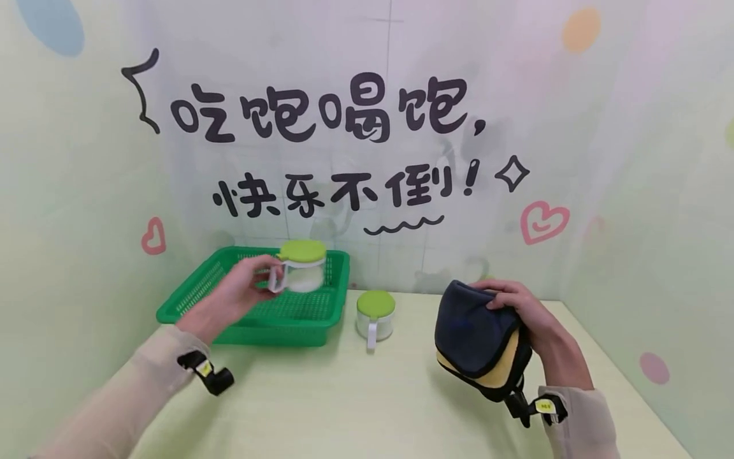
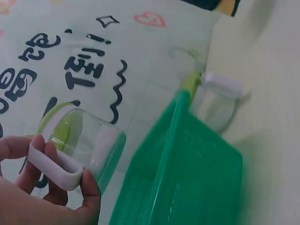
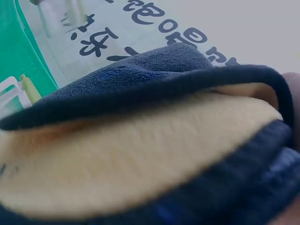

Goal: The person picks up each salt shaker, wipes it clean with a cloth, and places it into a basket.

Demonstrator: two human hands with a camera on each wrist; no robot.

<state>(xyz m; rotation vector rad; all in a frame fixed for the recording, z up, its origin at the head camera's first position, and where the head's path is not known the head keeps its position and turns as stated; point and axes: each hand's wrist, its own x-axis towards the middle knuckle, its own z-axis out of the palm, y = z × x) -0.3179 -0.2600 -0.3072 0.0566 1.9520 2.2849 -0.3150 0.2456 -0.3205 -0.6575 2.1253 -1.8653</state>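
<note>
Left hand [image 1: 246, 280]: fingers [image 2: 15, 147] and thumb curled about the white loop handle [image 2: 49, 168] of a clear, round-bodied jar [image 1: 306, 273] with a lime-green lid [image 1: 304, 250]. Jar near upright, long axis roughly vertical, lid uppermost; body to the right of the fingers, handle turned left towards them. Location: over the far right part of a green perforated plastic basket [image 1: 269, 336], apart from its rim in the left wrist view; clearance above the basket floor cannot be told. Left hand the nearer to the basket, right hand well apart from it. Right hand [image 1: 518, 309]: fingers gripping the top of a folded plush cloth [image 1: 476, 331], dark blue and yellow with black edging, the bulk hanging left of and below those fingers, apparently above the pale desk [image 1: 355, 395]. Second jar [image 1: 375, 312], similar, green-lidded, upright on the desk just beside the basket's right side, between the two hands, touched by neither; white handle facing front.
</note>
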